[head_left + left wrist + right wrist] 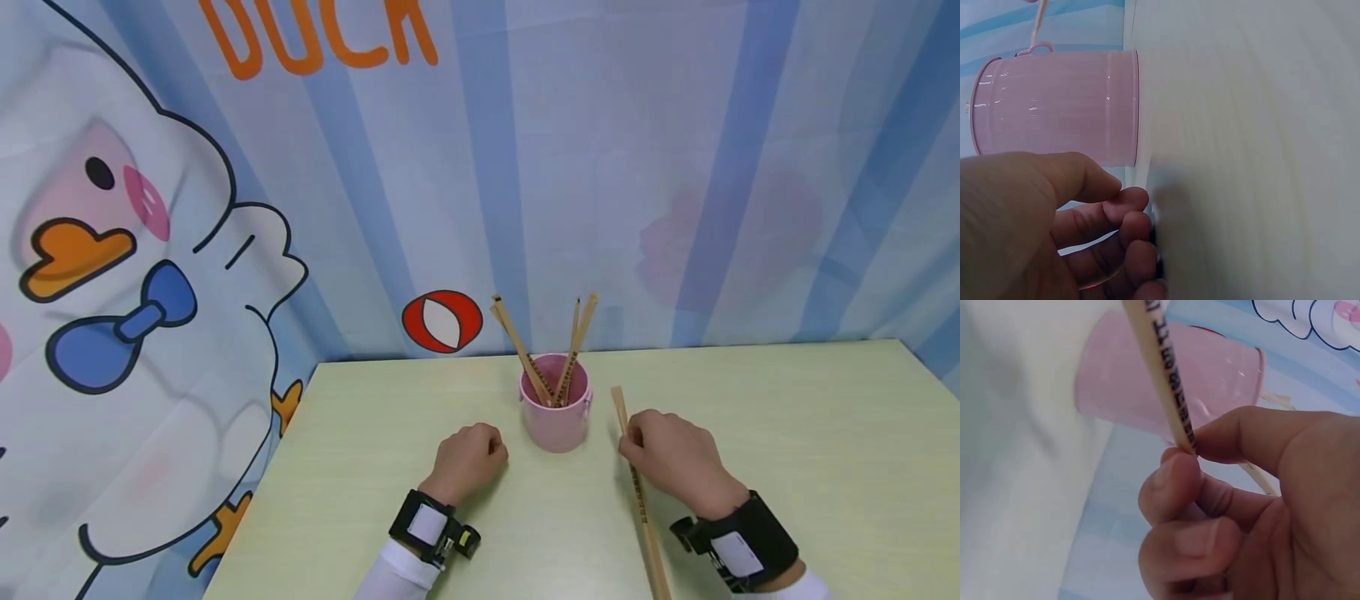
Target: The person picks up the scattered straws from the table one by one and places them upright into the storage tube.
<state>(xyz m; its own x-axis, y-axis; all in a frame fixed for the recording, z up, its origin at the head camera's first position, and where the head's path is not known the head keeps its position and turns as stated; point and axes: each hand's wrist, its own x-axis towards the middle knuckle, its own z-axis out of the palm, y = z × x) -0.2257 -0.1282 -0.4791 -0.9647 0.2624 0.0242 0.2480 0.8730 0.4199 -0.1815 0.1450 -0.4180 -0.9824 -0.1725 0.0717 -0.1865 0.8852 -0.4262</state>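
Observation:
My right hand pinches a long wooden chopstick between thumb and forefinger, right of a small pink bucket. In the right wrist view, dark printed characters run along the chopstick. Several similar chopsticks stand leaning inside the bucket, spread to both sides. To the bucket's left and nearer to me, my left hand rests low at the table with loosely curled fingers. In the left wrist view its thumb meets the forefinger, and nothing is held. The bucket stands apart from this hand.
The pale wooden table ends at a blue-striped cloth backdrop behind the bucket. A large printed duck covers the backdrop at left. Both wrists wear black camera straps.

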